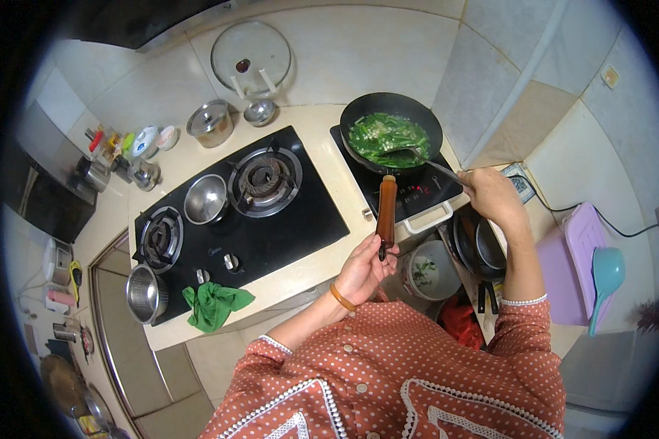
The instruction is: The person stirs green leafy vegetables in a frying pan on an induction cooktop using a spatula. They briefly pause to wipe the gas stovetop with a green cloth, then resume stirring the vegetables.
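A dark wok [355,112] with chopped green vegetables [390,131] in liquid stands on a black induction cooktop [428,198] with lit red digits. My right hand [493,193] grips the handle of a metal spatula [442,169], whose head rests among the greens. My left hand [369,264] is at the lower end of the wok's brown wooden handle [386,211], thumb and fingers around its tip.
To the left is a gas hob [285,230] with a steel bowl [206,198], a perforated steel bowl [144,293] and a green cloth [214,307]. A lidded pot [210,125] stands behind. Below are a white bucket [434,269] and pans [480,241]. A cable [560,210] runs right.
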Demonstrator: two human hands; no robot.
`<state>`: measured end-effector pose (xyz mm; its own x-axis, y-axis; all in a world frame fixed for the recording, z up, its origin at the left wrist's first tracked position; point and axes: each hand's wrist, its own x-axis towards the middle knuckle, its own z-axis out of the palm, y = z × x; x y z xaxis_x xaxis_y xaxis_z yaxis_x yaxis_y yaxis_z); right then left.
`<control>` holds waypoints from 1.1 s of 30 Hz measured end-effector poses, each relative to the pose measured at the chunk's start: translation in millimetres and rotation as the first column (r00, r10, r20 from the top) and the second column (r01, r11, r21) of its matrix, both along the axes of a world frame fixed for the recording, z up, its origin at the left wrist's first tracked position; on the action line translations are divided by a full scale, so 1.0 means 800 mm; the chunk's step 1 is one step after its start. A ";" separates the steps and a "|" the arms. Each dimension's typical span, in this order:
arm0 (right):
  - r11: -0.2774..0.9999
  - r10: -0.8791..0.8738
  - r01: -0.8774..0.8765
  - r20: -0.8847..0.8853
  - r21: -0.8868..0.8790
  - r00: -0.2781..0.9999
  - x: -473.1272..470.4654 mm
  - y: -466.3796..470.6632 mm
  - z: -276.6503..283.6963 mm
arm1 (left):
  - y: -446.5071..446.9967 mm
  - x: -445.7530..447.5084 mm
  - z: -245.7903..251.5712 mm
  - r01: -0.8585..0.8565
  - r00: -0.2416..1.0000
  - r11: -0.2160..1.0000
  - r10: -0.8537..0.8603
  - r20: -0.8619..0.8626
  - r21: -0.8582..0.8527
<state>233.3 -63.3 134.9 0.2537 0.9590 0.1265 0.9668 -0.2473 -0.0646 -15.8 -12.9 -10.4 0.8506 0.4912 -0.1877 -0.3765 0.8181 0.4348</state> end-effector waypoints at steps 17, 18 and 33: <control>0.999 -0.028 0.031 -0.076 0.042 0.997 -0.012 0.002 -0.031 | -0.002 0.000 0.002 -0.006 1.000 1.000 0.006 0.010 -0.011; 0.998 -0.046 0.047 -0.051 0.033 0.998 -0.022 0.003 -0.035 | -0.002 0.001 0.001 -0.003 1.000 1.000 0.003 0.013 -0.005; 0.865 -0.206 0.368 -0.428 0.341 0.880 -0.014 -0.004 -0.083 | -0.002 0.001 -0.001 0.002 0.999 0.999 -0.001 0.032 -0.032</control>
